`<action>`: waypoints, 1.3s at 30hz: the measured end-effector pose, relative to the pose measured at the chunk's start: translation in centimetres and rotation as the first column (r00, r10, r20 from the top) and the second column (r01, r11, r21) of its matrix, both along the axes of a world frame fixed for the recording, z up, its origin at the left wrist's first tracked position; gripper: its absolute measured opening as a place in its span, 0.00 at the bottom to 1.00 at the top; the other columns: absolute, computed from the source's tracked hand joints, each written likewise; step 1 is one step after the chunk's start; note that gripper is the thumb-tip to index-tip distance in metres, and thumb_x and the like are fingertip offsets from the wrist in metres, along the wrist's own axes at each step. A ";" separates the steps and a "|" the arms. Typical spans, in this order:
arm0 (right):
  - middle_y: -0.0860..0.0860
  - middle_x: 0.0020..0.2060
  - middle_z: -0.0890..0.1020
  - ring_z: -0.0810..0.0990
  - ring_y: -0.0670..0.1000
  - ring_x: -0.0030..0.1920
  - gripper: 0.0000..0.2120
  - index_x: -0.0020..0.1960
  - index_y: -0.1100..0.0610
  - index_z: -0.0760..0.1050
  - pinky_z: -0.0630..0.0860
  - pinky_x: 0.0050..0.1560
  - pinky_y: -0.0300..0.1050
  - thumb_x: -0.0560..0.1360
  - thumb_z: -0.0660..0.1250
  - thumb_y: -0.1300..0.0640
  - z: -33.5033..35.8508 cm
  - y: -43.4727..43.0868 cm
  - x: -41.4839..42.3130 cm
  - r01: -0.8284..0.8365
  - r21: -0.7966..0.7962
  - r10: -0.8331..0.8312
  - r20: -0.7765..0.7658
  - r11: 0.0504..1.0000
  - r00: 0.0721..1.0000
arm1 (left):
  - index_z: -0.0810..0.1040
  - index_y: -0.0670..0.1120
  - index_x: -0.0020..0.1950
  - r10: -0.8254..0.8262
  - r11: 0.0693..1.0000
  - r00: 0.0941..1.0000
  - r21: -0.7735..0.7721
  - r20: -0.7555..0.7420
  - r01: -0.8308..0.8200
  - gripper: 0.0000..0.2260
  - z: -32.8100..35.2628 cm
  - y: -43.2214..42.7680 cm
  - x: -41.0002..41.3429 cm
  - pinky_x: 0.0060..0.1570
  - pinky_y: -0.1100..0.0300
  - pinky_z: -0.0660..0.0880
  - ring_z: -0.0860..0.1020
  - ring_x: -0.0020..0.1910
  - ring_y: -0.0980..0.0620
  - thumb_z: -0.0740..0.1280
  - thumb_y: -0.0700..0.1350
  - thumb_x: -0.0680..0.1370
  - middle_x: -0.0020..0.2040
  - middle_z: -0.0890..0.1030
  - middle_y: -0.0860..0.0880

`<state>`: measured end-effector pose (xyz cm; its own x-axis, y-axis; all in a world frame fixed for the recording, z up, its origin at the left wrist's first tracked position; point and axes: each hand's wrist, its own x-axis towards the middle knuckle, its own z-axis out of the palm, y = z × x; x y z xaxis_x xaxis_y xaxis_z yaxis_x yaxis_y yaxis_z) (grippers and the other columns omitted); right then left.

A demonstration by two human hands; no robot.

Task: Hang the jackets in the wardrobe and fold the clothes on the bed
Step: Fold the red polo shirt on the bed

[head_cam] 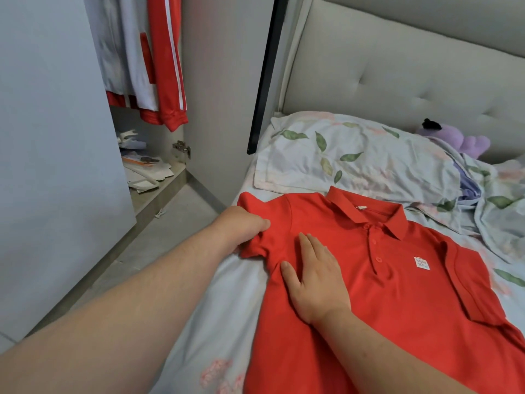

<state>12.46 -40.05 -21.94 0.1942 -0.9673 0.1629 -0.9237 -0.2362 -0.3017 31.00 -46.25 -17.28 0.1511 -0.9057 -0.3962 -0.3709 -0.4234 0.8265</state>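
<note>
While the left hand [241,226] curls its fingers round the near short sleeve [253,249] of the red cotton polo shirt [397,302], the right hand [315,282] lies flat on the shirt's chest, fingers straight and together, just inside that sleeve's seam. The split looks deliberate. The flat palm seems to pin the body so it will not slide, and it marks a line along which the gripped sleeve can be turned inward.

The shirt lies face up with its buttons and small white chest label showing and its collar pointing away from the person. It is spread over the pale blue floral bed sheet [221,308]. Its other sleeve lies along the far side, and I cannot tell whether that one is already tucked. Just beyond the collar sits the leaf-printed pillow [355,157]. Past that, a purple plush toy [460,137] rests by the grey tufted headboard [397,66].

Left of the shirt, off the bed, the pale grey wardrobe [56,137] stands open with red-and-white striped track jackets [167,66] hanging inside, so hanging looks done for those. Folding appears to be at an early step, since the shirt's body lies full length. The bunched sleeve fabric will probably need smoothing once it is laid across.
</note>
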 end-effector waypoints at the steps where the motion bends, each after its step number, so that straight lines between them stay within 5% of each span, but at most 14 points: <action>1: 0.54 0.79 0.60 0.55 0.52 0.79 0.33 0.80 0.55 0.56 0.46 0.79 0.47 0.81 0.55 0.39 0.0 0.0 0.0 0.000 -0.002 0.000 0.005 1.000 1.000 | 0.79 0.43 0.50 -0.034 0.999 0.999 -0.004 0.020 0.034 0.14 0.2 0.2 -0.5 0.36 0.62 0.76 0.83 0.42 0.49 0.73 0.52 0.74 0.44 0.82 0.47; 4: 0.54 0.78 0.61 0.56 0.52 0.79 0.33 0.80 0.55 0.56 0.47 0.79 0.47 0.81 0.53 0.39 0.1 -0.1 0.1 -0.001 -0.004 0.001 -0.003 1.000 1.000 | 0.79 0.46 0.55 -0.150 0.986 0.987 -0.069 0.059 0.154 0.16 0.5 0.7 -2.3 0.56 0.54 0.78 0.81 0.52 0.48 0.71 0.53 0.72 0.53 0.82 0.48; 7: 0.54 0.78 0.62 0.58 0.53 0.78 0.36 0.79 0.56 0.58 0.48 0.79 0.48 0.77 0.49 0.38 0.2 0.0 0.2 0.006 0.002 -0.006 0.000 1.000 1.000 | 0.78 0.48 0.51 -0.053 0.996 0.956 -0.082 -0.287 0.031 0.07 0.9 1.2 -3.2 0.35 0.60 0.80 0.79 0.38 0.53 0.67 0.46 0.75 0.44 0.81 0.50; 9: 0.54 0.78 0.61 0.56 0.53 0.79 0.36 0.80 0.55 0.56 0.48 0.79 0.47 0.76 0.49 0.38 0.2 -0.1 0.0 0.006 0.010 -0.006 -0.018 1.000 1.000 | 0.75 0.48 0.50 0.164 0.986 0.800 0.109 -0.577 -0.123 0.03 1.1 1.3 -3.3 0.26 0.63 0.75 0.79 0.31 0.52 0.65 0.43 0.77 0.39 0.81 0.48; 12: 0.54 0.78 0.62 0.57 0.53 0.78 0.33 0.80 0.55 0.57 0.48 0.79 0.47 0.80 0.54 0.40 0.0 -0.1 -0.1 0.002 0.008 -0.002 -0.014 1.000 1.000 | 0.73 0.48 0.59 0.333 0.943 0.628 0.257 -0.703 -0.213 0.07 0.9 0.8 -2.8 0.22 0.67 0.69 0.77 0.27 0.54 0.64 0.42 0.80 0.40 0.78 0.48; 16: 0.54 0.77 0.64 0.59 0.54 0.78 0.32 0.79 0.54 0.59 0.50 0.79 0.49 0.80 0.55 0.39 0.0 -0.1 0.0 0.000 0.001 0.000 -0.019 1.000 1.000 | 0.69 0.52 0.57 0.362 0.932 0.612 0.266 -0.703 -0.245 0.12 1.2 0.4 -2.8 0.14 0.71 0.55 0.67 0.16 0.60 0.68 0.39 0.79 0.28 0.72 0.52; 18: 0.54 0.77 0.64 0.60 0.54 0.77 0.32 0.79 0.55 0.60 0.50 0.79 0.49 0.80 0.56 0.39 0.1 0.0 0.0 0.003 0.002 -0.003 -0.012 1.000 1.000 | 0.73 0.49 0.54 0.351 0.936 0.627 0.249 -0.696 -0.248 0.09 1.5 0.7 -2.5 0.15 0.69 0.63 0.71 0.17 0.57 0.67 0.36 0.79 0.25 0.75 0.50; 20: 0.55 0.76 0.65 0.61 0.54 0.77 0.33 0.78 0.55 0.60 0.51 0.79 0.49 0.80 0.56 0.39 0.1 0.1 0.0 0.004 -0.002 -0.004 0.001 1.000 1.000 | 0.78 0.41 0.52 0.358 0.931 0.692 0.184 -0.627 -0.315 0.06 1.5 0.8 -1.6 0.27 0.61 0.76 0.80 0.30 0.48 0.68 0.33 0.77 0.37 0.82 0.42; 23: 0.55 0.76 0.64 0.60 0.54 0.77 0.35 0.79 0.54 0.59 0.50 0.79 0.49 0.78 0.51 0.36 0.0 -0.1 0.1 -0.001 0.007 0.001 -0.006 1.000 1.000 | 0.78 0.34 0.58 0.449 0.876 0.780 0.043 -0.436 -0.480 0.15 0.1 0.5 1.0 0.41 0.55 0.77 0.80 0.45 0.45 0.74 0.33 0.73 0.53 0.82 0.38; 27: 0.54 0.78 0.60 0.57 0.55 0.78 0.38 0.80 0.46 0.56 0.49 0.79 0.50 0.74 0.44 0.31 -0.1 -0.1 -0.1 -0.017 0.025 0.018 -0.059 1.000 0.998 | 0.75 0.32 0.61 0.519 0.847 0.814 0.024 -0.262 -0.532 0.20 -2.0 1.2 3.1 0.39 0.54 0.74 0.78 0.39 0.46 0.75 0.37 0.73 0.48 0.82 0.37; 29: 0.53 0.80 0.55 0.52 0.55 0.80 0.39 0.80 0.42 0.52 0.45 0.79 0.50 0.72 0.39 0.30 -0.1 -0.2 0.0 -0.032 0.044 0.036 -0.097 0.999 0.995 | 0.76 0.33 0.62 0.489 0.865 0.798 0.076 -0.352 -0.496 0.19 -2.4 1.4 3.0 0.32 0.58 0.70 0.72 0.31 0.49 0.74 0.40 0.75 0.42 0.79 0.42; 32: 0.52 0.81 0.50 0.46 0.54 0.81 0.40 0.81 0.41 0.47 0.42 0.78 0.51 0.71 0.34 0.29 -0.4 -0.8 0.1 -0.048 0.087 0.062 -0.165 0.995 0.984 | 0.82 0.43 0.47 0.390 0.921 0.752 0.223 -0.532 -0.320 0.09 -1.8 1.7 2.7 0.36 0.57 0.77 0.81 0.34 0.49 0.73 0.48 0.76 0.40 0.85 0.45; 36: 0.52 0.81 0.48 0.45 0.55 0.81 0.41 0.81 0.41 0.45 0.41 0.78 0.52 0.70 0.32 0.29 -0.4 -1.0 0.1 -0.048 0.118 0.072 -0.206 0.992 0.976 | 0.79 0.40 0.46 0.310 0.944 0.826 0.252 -0.471 -0.210 0.01 -1.9 1.4 2.5 0.53 0.46 0.79 0.80 0.38 0.43 0.69 0.35 0.77 0.40 0.83 0.41; 39: 0.52 0.81 0.48 0.45 0.54 0.81 0.41 0.81 0.42 0.44 0.41 0.78 0.52 0.71 0.33 0.29 0.0 -0.9 0.1 -0.053 0.154 0.086 -0.218 0.987 0.972 | 0.77 0.39 0.45 0.362 0.929 0.787 0.263 -0.500 -0.260 0.06 -1.9 1.1 2.5 0.48 0.47 0.77 0.78 0.39 0.42 0.63 0.30 0.77 0.42 0.80 0.40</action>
<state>12.57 -40.98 -21.97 0.2774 -0.9602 -0.0340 -0.9542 -0.2712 -0.1260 33.53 -45.10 -19.21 0.1332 -0.7564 -0.6404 0.2805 -0.5910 0.7564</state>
